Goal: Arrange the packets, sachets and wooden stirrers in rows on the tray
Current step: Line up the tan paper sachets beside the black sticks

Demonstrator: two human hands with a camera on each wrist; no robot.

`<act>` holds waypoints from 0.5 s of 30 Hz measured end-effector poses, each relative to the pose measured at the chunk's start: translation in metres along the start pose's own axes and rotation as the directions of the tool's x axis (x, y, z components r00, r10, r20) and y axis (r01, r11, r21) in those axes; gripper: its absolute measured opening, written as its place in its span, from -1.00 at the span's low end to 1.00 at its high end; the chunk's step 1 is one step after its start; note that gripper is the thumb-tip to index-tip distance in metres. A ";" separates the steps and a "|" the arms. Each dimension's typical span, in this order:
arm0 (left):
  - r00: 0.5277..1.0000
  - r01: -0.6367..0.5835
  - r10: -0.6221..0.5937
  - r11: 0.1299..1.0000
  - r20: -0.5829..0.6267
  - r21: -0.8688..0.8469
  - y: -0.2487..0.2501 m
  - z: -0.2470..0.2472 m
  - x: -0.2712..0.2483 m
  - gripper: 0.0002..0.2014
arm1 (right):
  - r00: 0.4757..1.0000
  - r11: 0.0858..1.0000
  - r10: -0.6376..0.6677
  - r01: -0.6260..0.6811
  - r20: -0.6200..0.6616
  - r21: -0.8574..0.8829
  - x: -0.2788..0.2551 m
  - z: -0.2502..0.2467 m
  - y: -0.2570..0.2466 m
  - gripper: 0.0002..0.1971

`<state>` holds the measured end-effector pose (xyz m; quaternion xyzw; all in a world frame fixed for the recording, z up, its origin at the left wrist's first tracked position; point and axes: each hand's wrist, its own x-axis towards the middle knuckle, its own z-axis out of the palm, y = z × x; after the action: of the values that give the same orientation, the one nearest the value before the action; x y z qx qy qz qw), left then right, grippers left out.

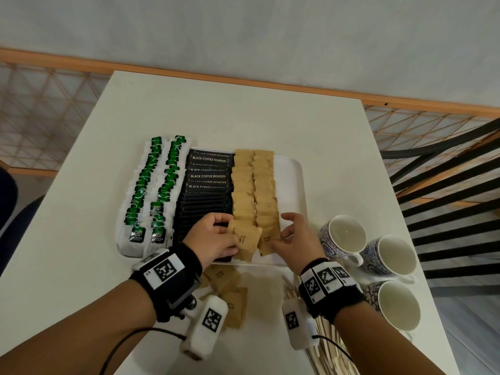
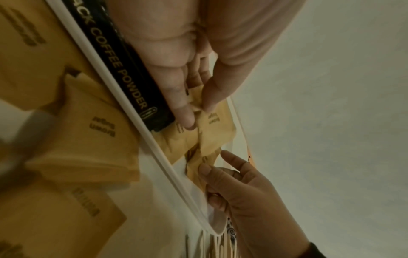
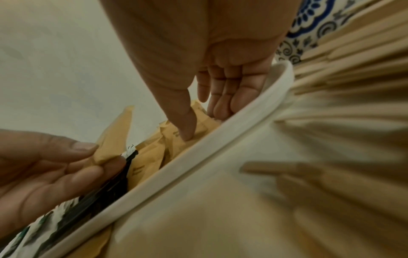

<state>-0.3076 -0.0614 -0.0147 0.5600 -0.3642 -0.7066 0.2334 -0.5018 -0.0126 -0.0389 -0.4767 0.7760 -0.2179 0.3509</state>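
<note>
Readable print: "BLACK COFFEE POWDER" in pale letters on the black coffee sachets (image 1: 208, 175), "GREEN TEA" on the tea bag packets (image 1: 140, 190) at the tray's left, "Brown Sugar" on the kraft sugar packets (image 1: 255, 185).

White tray (image 1: 297, 185), rounded corners, raised lip, sits mid-desk (image 1: 230, 115). On it, left to right: two rows of white-and-green tea packets overhanging the left edge, one shingled column of glossy black sachets, two shingled columns of matte tan paper packets.

My left hand (image 1: 213, 239) pinches one brown sugar packet (image 1: 244, 240) at its left edge, thumb and fingers (image 2: 183, 111) clamped on it, packet tilted up over the near end of the left sugar column. My right hand (image 1: 295, 236) has fingers apart; thumb (image 3: 187, 129) presses down on the nearest packet of the right sugar column, the other fingers straight, just inside the tray lip.

Free room: a bare strip of tray right of the sugar columns; far half of the desk is open.

Off the tray, near side: loose sugar packets (image 1: 227, 290) under my left wrist, a pile of flat wooden stirrers (image 1: 322, 345) under my right. Three blue-patterned ceramic cups (image 1: 343, 236) crowd the desk's right edge, close to my right hand.
</note>
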 end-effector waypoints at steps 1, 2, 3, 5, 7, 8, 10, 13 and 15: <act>1.000 -0.003 0.003 1.000 -0.003 -0.001 0.000 0.000 0.000 -0.69 | 1.000 1.000 -0.003 0.003 -0.001 -0.003 0.001 0.000 0.001 -0.33; 1.000 -0.007 0.007 1.000 -0.004 -0.002 -0.001 0.000 0.000 -0.72 | 1.000 1.000 -0.003 0.003 -0.003 -0.006 0.001 0.000 0.002 -0.33; 1.000 -0.013 0.013 1.000 -0.001 -0.001 -0.001 0.000 0.000 -0.75 | 1.000 1.000 -0.001 0.001 -0.006 -0.006 0.002 0.000 0.002 -0.34; 1.000 -0.021 0.021 1.000 0.004 0.000 -0.002 0.000 0.000 -0.77 | 1.000 1.000 -0.005 0.005 -0.021 0.011 0.001 -0.001 0.003 -0.37; 1.000 -0.026 0.026 1.000 0.005 0.002 -0.002 0.000 -0.001 -0.77 | 0.996 0.997 -0.044 0.048 -0.075 0.054 -0.002 -0.002 0.001 -0.47; 1.000 -0.029 0.029 1.000 0.005 0.004 -0.001 0.000 -0.002 -0.77 | 0.990 0.993 -0.083 0.091 -0.115 0.070 -0.004 -0.002 -0.001 -0.55; 0.999 -0.038 0.038 0.999 0.005 0.018 0.000 0.000 -0.003 -0.77 | 0.973 0.978 -0.179 0.192 -0.145 0.084 -0.009 -0.004 -0.009 -0.70; 0.998 -0.057 0.056 0.998 0.024 0.039 0.002 0.002 -0.004 -0.76 | 0.966 0.964 -0.256 0.252 0.045 0.089 -0.018 -0.005 -0.022 -0.79; 0.996 -0.079 0.076 0.995 0.041 0.064 0.003 0.005 -0.006 -0.77 | 0.945 0.963 -0.268 0.260 0.186 0.064 -0.022 -0.002 -0.027 -0.84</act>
<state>-0.3110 -0.0580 -0.0080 0.5390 -0.4131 -0.6954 0.2351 -0.4807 -0.0055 -0.0119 -0.5884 0.6632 -0.2306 0.4010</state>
